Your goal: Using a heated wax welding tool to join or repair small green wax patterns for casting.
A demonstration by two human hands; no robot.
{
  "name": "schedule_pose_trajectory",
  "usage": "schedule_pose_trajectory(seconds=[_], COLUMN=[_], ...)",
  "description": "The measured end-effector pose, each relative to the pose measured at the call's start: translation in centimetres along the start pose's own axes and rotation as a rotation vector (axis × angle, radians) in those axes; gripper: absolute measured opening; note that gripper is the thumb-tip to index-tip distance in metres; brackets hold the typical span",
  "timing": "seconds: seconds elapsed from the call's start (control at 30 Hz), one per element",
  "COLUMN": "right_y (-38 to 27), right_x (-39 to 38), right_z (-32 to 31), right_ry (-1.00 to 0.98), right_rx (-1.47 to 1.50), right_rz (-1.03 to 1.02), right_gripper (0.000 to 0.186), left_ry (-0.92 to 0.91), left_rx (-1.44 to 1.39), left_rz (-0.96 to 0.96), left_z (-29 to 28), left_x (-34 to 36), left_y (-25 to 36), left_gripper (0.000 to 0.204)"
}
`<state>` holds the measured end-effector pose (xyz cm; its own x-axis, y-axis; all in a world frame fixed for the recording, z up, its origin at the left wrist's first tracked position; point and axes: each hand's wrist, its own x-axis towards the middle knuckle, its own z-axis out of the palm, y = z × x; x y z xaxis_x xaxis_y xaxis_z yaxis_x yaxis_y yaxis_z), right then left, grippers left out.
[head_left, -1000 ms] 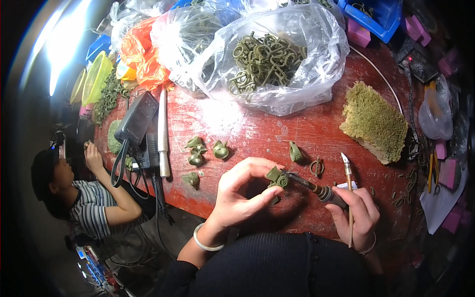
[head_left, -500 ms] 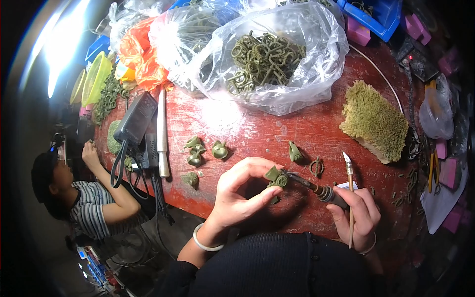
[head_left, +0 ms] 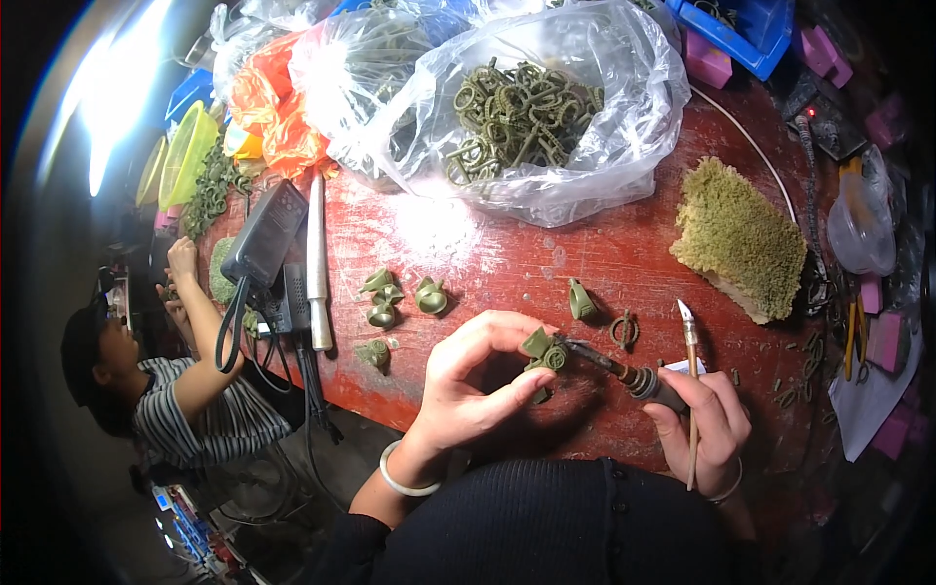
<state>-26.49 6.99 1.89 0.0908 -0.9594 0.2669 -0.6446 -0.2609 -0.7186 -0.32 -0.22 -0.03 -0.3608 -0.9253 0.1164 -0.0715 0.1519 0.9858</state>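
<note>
Pinching a small carved green ring (head_left: 553, 357), the left hand (head_left: 473, 380) curves its thumb and forefinger into a C, the tips nearly closed with the ring between them, just in front of the wearer's dark top (head_left: 546, 517). From the right, the right hand (head_left: 712, 419) closes thumb and forefinger around the grip of a dark pen-like tool (head_left: 643, 380). Its thin tip points left and reaches the ring; whether it actually touches is too small to tell. A knife (head_left: 688, 336) with a slim wooden handle is also tucked in the right hand, blade pointing away from the wearer.

Just beyond the fingers, a pointed green band (head_left: 582, 300) and a small round hoop (head_left: 624, 331) lie on the worn red table (head_left: 497, 249). Left of them sit several green cup-shaped pieces (head_left: 383, 310). To the right is a mossy-looking green slab (head_left: 741, 239). Farther back, an open clear bag (head_left: 639, 127) holds a heap of green loops (head_left: 526, 112). At far left, a co-worker in a striped shirt (head_left: 210, 424) sits with both arms raised toward the table edge.
</note>
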Motion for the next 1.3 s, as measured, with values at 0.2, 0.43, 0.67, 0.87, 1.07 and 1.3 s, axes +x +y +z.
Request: schedule_pose_trajectory(seconds=[0.2, 0.43, 0.67, 0.87, 1.07, 1.3], right_y=[-0.14, -0.05, 0.01, 0.02, 0.12, 0.27], right_x=[0.0, -0.04, 0.01, -0.04, -0.03, 0.42], right_z=[-0.14, -0.31, -0.16, -0.27, -0.17, -0.2], right_ry=[0.004, -0.017, -0.023, -0.031, -0.037, -0.041], right_rx=[-0.005, -0.023, -0.024, -0.037, -0.032, -0.059], right_rz=[0.01, 0.007, 0.0, 0.004, 0.001, -0.053], right_gripper=[0.035, 0.035, 0.036, 0.035, 0.035, 0.037], left_ry=[0.003, 0.001, -0.003, -0.007, -0.002, -0.004], left_rx=[-0.004, 0.004, 0.036, 0.055, 0.078, 0.092], left_rz=[0.0, 0.0, 0.013, 0.013, 0.011, 0.003], left_z=[0.15, 0.13, -0.03, 0.01, 0.05, 0.07], left_x=[0.13, 0.18, 0.12, 0.24, 0.19, 0.23], left_y=[0.07, 0.12, 0.0, 0.13, 0.1, 0.17], left_gripper=[0.024, 0.023, 0.023, 0.022, 0.021, 0.02])
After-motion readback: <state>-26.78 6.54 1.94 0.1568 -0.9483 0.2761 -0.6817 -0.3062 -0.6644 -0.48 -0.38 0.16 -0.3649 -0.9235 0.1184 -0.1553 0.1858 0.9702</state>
